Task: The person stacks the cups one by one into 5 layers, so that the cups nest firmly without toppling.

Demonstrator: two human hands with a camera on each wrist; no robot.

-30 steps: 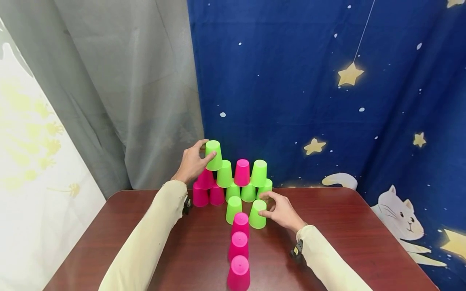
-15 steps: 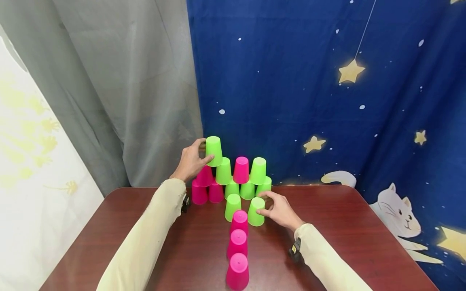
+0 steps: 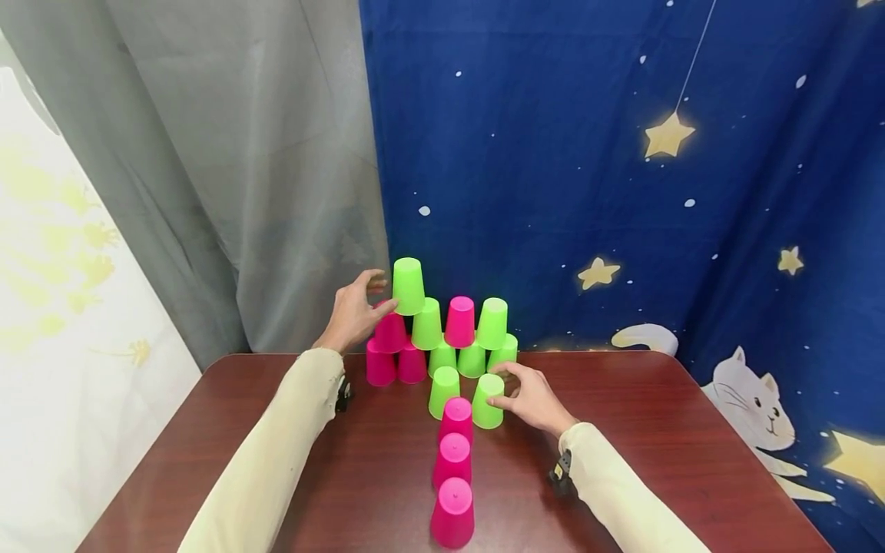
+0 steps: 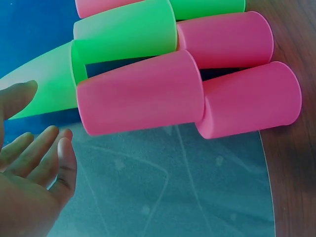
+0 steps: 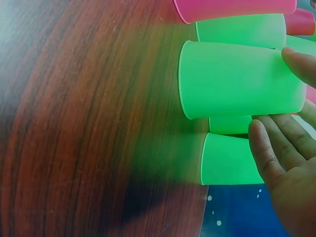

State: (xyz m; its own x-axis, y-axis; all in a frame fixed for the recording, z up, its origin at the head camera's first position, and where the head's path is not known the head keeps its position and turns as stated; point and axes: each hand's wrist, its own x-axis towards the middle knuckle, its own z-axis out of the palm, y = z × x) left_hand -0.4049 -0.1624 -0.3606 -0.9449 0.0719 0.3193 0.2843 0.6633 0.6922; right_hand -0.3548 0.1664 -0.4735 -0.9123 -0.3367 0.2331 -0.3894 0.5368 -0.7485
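An upside-down green cup (image 3: 409, 286) stands at the top left of a stack, bridging a pink cup (image 3: 390, 330) and a green cup (image 3: 426, 324). Just left of it is my left hand (image 3: 353, 313), fingers spread apart; in the left wrist view the thumb (image 4: 22, 96) overlaps the cup's side while the other fingers are clear of it. My right hand (image 3: 535, 399) holds another upside-down green cup (image 3: 488, 402) on the table, thumb on the near side and fingers round the other. In the right wrist view that cup (image 5: 237, 79) lies between thumb and fingers.
The stack's lower rows mix pink cups (image 3: 381, 365) and green cups (image 3: 472, 359). A second green cup (image 3: 445, 392) stands in front, with a line of pink cups (image 3: 453, 514) running toward me. Curtains (image 3: 525, 192) hang behind the brown table (image 3: 622, 476).
My left hand has let go of the top green cup and drawn slightly left; the cup stays on the stack. The right hand keeps its place at its green cup.
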